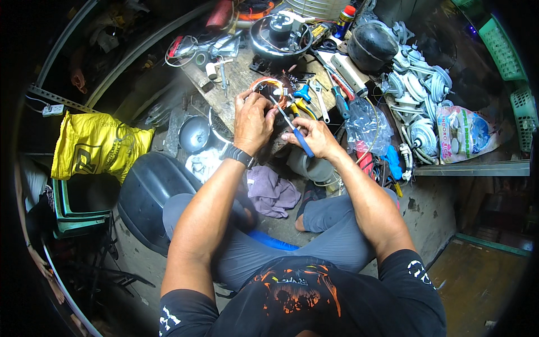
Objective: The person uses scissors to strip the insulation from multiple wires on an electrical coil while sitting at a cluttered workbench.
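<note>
My left hand is closed around the near side of a ring of orange-copper windings, which looks like a motor stator. Its fingers cover part of the ring. In my right hand is a blue-handled screwdriver, held at a slant. Its long metal shaft points up and left, and the tip is at the ring's near right side; whether it touches, I cannot tell. Just right of the ring lie a blue tool, yellow-handled pliers and an adjustable wrench.
The wooden worktop carries a round black motor housing, a spray can and a dark rounded pot. White fan parts pile up at right. A yellow sack stands left; a purple cloth lies below my hands.
</note>
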A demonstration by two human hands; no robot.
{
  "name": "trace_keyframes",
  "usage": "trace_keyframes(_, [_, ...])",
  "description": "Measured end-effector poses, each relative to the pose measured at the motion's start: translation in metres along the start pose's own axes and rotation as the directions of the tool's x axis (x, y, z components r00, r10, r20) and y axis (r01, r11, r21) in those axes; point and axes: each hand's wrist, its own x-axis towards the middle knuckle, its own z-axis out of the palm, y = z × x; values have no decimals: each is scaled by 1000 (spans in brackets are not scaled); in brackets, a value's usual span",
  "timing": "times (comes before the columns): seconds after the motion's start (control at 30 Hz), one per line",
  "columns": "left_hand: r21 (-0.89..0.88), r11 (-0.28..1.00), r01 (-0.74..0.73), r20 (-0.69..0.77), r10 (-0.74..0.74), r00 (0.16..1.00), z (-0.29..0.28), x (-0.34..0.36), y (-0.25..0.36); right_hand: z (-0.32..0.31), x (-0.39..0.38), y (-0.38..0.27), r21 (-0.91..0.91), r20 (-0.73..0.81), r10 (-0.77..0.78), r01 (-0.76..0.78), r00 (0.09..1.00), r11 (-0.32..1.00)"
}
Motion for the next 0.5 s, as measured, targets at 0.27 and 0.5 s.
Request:
trace_keyframes(0.27, [-23, 999, -41, -49, 40, 998, -4, -10, -5, -8, -9, -6, 60, -108, -89, 96, 990, 994])
trace_keyframes(0.5, [-83, 993, -82, -102, 73, 992, -1, -19, -13, 15, 33, -24, -284, -608, -445, 343, 657, 895])
